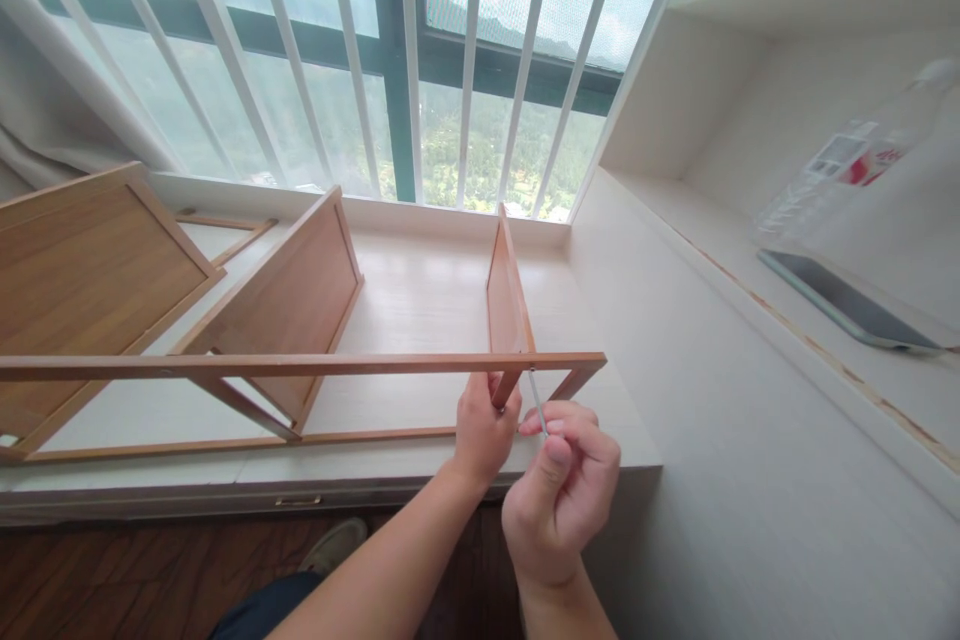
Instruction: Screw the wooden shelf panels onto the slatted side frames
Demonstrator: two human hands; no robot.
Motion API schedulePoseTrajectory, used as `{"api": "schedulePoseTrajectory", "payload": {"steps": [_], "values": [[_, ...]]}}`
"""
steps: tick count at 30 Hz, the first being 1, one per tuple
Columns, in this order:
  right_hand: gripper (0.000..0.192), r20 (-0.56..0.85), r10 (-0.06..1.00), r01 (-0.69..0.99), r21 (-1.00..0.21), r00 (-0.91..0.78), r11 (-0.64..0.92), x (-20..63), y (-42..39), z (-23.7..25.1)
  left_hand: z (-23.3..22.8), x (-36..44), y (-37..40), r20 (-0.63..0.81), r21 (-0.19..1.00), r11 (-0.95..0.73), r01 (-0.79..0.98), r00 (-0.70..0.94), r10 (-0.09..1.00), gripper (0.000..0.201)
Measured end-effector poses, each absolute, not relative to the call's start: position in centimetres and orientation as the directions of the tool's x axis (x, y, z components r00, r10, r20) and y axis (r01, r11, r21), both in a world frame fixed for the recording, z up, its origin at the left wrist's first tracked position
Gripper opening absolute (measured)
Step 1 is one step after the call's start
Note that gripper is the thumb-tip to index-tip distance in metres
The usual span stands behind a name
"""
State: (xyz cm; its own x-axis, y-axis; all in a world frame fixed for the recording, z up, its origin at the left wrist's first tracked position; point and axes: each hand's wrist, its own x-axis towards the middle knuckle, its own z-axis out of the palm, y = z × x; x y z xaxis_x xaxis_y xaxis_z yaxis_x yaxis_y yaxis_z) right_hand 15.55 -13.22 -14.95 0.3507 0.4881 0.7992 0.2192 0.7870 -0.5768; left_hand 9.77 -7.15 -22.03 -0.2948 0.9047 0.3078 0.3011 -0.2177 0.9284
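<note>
A brown wooden shelf rack (390, 363) lies on its side on the pale window ledge, its panels standing up from it. My left hand (484, 425) is closed around a wooden part near the right-hand panel (507, 285), below the long rail; its fingertips are partly hidden. Beside it, my right hand (566, 480) pinches a thin metal hex key (537, 400) between thumb and fingers. The key's upper end meets the rail near a small dark hole, though I cannot tell whether it sits inside.
To the right, a white cabinet's shelf holds a clear plastic bottle (847, 160) and a phone (847, 300). White window bars (469, 70) stand behind the ledge. A grey curtain (60, 90) hangs at left. Below is a dark wood floor (150, 570) with a shoe (335, 546).
</note>
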Motion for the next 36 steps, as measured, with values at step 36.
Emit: {"api": "schedulePoseTrajectory", "payload": {"steps": [36], "values": [[0.009,0.805,0.520,0.211,-0.582,0.285,0.785,16.20,-13.23,-15.08,-21.90,8.89,-7.01,0.316,0.910,-0.240,0.337,-0.193,0.929,0.010]]}}
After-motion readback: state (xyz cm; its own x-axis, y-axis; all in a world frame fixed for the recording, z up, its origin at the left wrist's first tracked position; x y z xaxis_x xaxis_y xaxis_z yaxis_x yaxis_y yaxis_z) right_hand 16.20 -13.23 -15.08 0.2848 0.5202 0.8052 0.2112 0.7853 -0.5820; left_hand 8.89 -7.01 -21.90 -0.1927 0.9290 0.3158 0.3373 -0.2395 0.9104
